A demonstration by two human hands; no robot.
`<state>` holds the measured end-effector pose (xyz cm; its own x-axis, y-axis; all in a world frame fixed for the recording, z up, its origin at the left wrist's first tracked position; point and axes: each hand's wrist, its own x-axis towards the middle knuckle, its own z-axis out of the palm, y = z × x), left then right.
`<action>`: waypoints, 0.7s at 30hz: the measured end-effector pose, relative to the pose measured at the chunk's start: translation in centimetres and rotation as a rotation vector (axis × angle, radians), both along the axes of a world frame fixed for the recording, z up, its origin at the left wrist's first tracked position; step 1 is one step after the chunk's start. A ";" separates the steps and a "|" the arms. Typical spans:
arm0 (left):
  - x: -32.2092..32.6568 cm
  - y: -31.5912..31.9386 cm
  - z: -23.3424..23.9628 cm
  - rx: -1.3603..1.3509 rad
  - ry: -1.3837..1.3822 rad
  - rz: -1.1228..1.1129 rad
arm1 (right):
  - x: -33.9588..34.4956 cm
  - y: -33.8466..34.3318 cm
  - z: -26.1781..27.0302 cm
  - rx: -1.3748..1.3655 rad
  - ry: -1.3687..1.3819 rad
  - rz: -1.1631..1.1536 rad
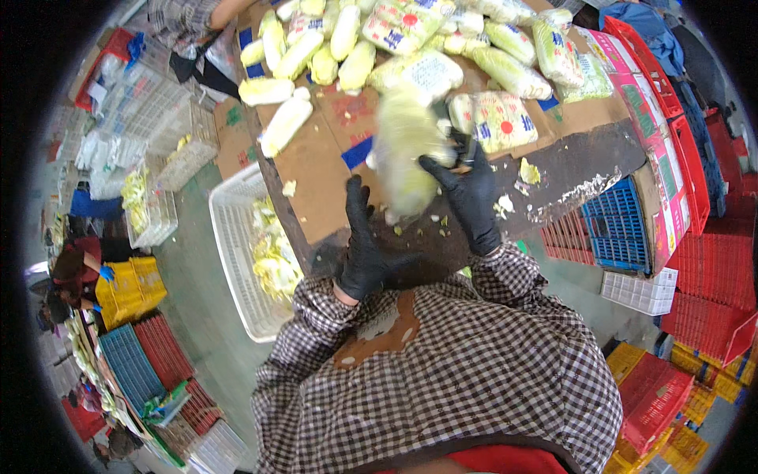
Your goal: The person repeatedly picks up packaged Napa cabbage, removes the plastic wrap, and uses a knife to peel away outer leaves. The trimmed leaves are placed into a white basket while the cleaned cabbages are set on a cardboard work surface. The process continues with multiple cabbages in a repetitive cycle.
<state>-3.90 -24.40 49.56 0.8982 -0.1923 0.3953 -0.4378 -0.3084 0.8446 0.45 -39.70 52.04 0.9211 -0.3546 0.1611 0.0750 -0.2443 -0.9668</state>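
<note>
A motion-blurred napa cabbage (408, 151) is upright in the picture above the cardboard-covered table (314, 195). My right hand (468, 183), in a black glove, is at the cabbage's right side with the thumb near it; a small dark object with a metal part lies in its fingers, too blurred to name. To the left of the cabbage my left hand (364, 249), also gloved in black, has its fingers spread and holds nothing. Bare napa cabbages (286, 127) lie at the table's left, and wrapped ones (503, 121) in printed plastic lie behind and to the right. Leaf scraps (529, 172) are scattered nearby.
A white plastic crate (228, 237) with loose leaves stands left of the table. At the right are a blue crate (619, 225), pink printed boxes (666, 178) and stacked red crates (710, 266). A co-worker's arm (228, 12) reaches in at the top left. Another person handles a yellow crate (130, 290).
</note>
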 end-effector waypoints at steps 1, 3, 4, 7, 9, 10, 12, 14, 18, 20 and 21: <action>-0.6 0.0 -0.2 -0.096 0.137 0.096 | -0.9 1.1 0.1 0.193 0.134 0.114; -1.4 1.1 -0.9 -0.253 0.340 0.268 | -2.8 2.1 0.0 0.256 0.190 0.457; -1.5 1.9 -1.6 -0.328 0.331 0.380 | -3.4 2.1 -0.3 0.050 0.127 0.506; 0.2 7.1 -3.8 -0.593 0.426 0.635 | -4.7 1.0 -1.8 -0.233 0.206 0.465; 1.5 9.3 -6.0 -0.652 0.468 0.695 | -5.4 0.6 -3.0 -0.248 0.281 0.562; 2.0 10.1 -6.8 -0.708 0.485 0.648 | -5.6 0.3 -3.4 -0.320 0.368 0.642; 2.9 11.2 -7.9 -0.761 0.590 0.543 | -5.8 -0.1 -4.0 -0.420 0.452 0.737; 3.2 11.1 -8.1 -0.603 0.691 0.499 | -5.6 -0.1 -4.1 -0.467 0.442 0.770; 2.3 9.2 -7.2 0.044 0.518 0.555 | -4.3 0.7 -4.4 -0.650 0.216 0.857; 2.0 8.5 -6.9 -0.086 0.473 0.578 | -3.4 1.5 -5.2 -0.725 0.017 0.820; 1.9 8.4 -6.8 -0.179 0.446 0.554 | -3.1 1.8 -5.7 -0.741 -0.030 0.793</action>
<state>-2.02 -16.01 42.73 0.9278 0.3700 -0.0478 0.1397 -0.2257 0.9641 -2.65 -37.88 46.35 0.8369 0.5348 0.1163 0.4902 -0.6381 -0.5937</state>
